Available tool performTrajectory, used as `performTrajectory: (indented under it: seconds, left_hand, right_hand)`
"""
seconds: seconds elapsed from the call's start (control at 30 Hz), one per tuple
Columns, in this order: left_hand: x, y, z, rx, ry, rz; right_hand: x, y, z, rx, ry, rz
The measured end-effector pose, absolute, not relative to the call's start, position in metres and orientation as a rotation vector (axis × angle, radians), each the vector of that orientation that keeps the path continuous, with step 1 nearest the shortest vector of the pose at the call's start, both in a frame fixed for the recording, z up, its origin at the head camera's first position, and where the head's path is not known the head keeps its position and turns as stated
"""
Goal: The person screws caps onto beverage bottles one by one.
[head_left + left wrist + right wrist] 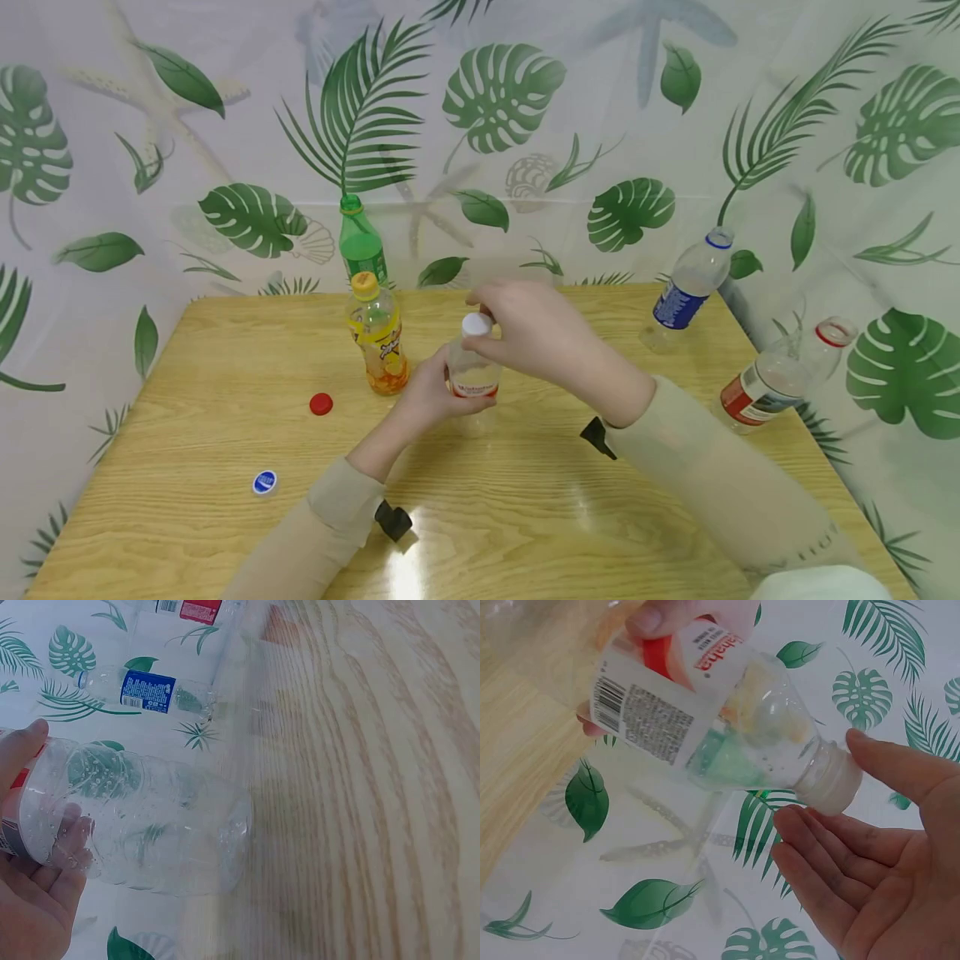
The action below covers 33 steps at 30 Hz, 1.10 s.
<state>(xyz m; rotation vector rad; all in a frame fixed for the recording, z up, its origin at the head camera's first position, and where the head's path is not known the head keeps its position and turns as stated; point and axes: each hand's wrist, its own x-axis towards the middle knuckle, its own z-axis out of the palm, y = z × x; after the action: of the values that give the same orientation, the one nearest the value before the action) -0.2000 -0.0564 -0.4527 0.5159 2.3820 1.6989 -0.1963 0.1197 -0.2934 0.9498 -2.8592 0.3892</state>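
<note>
A clear plastic bottle [468,367] with a red-and-white label stands at the middle of the table, a white cap [477,324] on its neck. Around its label my left hand [433,390] grips the body, with the fingers partly seen through the plastic in the left wrist view. My right hand [534,329] is at the top, thumb on one side of the cap and fingertips on the other, pinching it. The right wrist view gives the label [660,690] and the whitish cap [836,778] from close by.
Left of the hands stand an orange-capped bottle [382,346] and a green bottle [362,246]. A red cap [321,404] and a blue cap [265,482] lie on the table [187,400]. Two uncapped bottles, blue-labelled [680,300] and red-labelled [772,383], stand at the right.
</note>
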Motion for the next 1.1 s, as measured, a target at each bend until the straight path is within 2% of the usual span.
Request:
performTrajectory:
  seconds: [0.4,0.83,1.1]
  left_hand:
    - [-0.201,-0.056,-0.457,0.504,2.388,1.741]
    - [-0.199,-0.056,-0.458,0.503,2.357,1.770]
    - [-0.199,-0.057,-0.457,0.498,2.342,1.768]
  right_hand:
    - [-0.198,0.145,-0.322,0.888,-2.922,0.607]
    - [-0.196,0.169,-0.389,0.889,-2.899,0.963]
    - [-0.196,0.168,-0.406,0.910,-2.881,1.123]
